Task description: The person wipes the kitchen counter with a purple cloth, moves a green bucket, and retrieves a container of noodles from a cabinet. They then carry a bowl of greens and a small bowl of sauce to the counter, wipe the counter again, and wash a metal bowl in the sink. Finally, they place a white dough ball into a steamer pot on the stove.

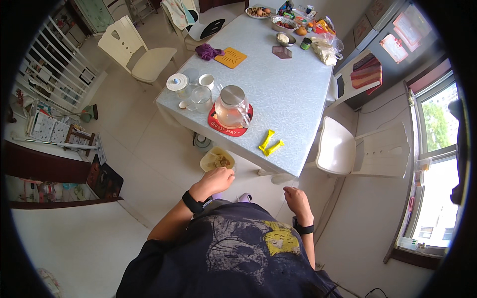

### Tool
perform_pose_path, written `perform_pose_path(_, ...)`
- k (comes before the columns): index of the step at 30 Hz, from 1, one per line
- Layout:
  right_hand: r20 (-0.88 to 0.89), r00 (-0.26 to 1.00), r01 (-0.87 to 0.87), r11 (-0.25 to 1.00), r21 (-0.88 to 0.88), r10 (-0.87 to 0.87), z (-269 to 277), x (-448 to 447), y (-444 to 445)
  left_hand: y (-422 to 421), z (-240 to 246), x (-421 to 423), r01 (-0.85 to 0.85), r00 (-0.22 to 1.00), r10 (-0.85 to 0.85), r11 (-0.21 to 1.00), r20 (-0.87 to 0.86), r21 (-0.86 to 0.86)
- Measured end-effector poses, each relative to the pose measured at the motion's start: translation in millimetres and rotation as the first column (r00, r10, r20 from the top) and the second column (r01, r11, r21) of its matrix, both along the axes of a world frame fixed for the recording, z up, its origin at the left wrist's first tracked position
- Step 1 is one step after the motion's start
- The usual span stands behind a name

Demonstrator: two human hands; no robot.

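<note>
My left hand (217,181), its fingers curled, hangs in front of my body, overlapping the edge of a yellowish bin (212,158) on the floor. Off the table's near corner, my right hand (298,201) hovers with loosely bent fingers; no object shows in it. Two yellow wrapped sticks (271,143) lie near that corner. Left of them a glass pitcher (227,111) with a metal lid holds clear liquid on a red mat (238,132). Beyond its left side stand a glass mug (201,99), a white cup (206,81) and a lidded jar (178,82).
The table (283,97) carries an orange board (234,58), a purple cloth (207,51) and, at its far end, bowls, bags and a green-labelled jar (305,44). White chairs (335,149) flank it. A window (434,119) is at the right, a white railing (61,67) at the left.
</note>
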State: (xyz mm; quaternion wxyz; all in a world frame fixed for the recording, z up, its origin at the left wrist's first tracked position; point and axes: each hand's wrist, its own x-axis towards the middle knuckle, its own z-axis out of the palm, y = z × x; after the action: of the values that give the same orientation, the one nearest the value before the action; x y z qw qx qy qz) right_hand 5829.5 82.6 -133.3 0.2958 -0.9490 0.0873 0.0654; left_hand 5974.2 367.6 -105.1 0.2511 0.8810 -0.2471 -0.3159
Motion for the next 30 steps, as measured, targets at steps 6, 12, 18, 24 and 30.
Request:
perform_pose_path(6, -0.044, 0.999, 0.006, 1.0, 0.005, -0.006, -1.5, -2.1, -0.4, 0.4, -5.1, -3.4, 0.0, 1.0, 0.0, 1.0, 0.016, -0.017)
perform_pose_path(12, -0.07, 0.997, -0.015, 1.0, -0.007, 0.014, -8.0, -2.7, 0.9, 3.1, -2.2, -6.1, -0.042, 0.999, 0.043, 0.999, 0.026, -0.024)
perform_pose_path(18, -0.135, 0.988, -0.078, 0.996, -0.052, 0.07, -26.4, 13.5, 20.6, 35.3, 1.0, 1.6, -0.043, 0.999, 0.043, 0.999, -0.012, 0.03)
perform_pose_path(24, -0.15, 0.979, -0.152, 0.986, -0.075, 0.139, -44.8, 51.4, 97.4, 126.6, -15.3, 36.2, -0.114, 0.993, 0.114, 0.993, 0.004, 0.001)
perform_pose_path(30, -0.165, 0.965, -0.222, 0.971, -0.093, 0.205, -67.2, 130.7, 247.5, 283.5, -39.7, 91.5, -0.175, 0.984, 0.176, 0.983, 0.018, -0.06)
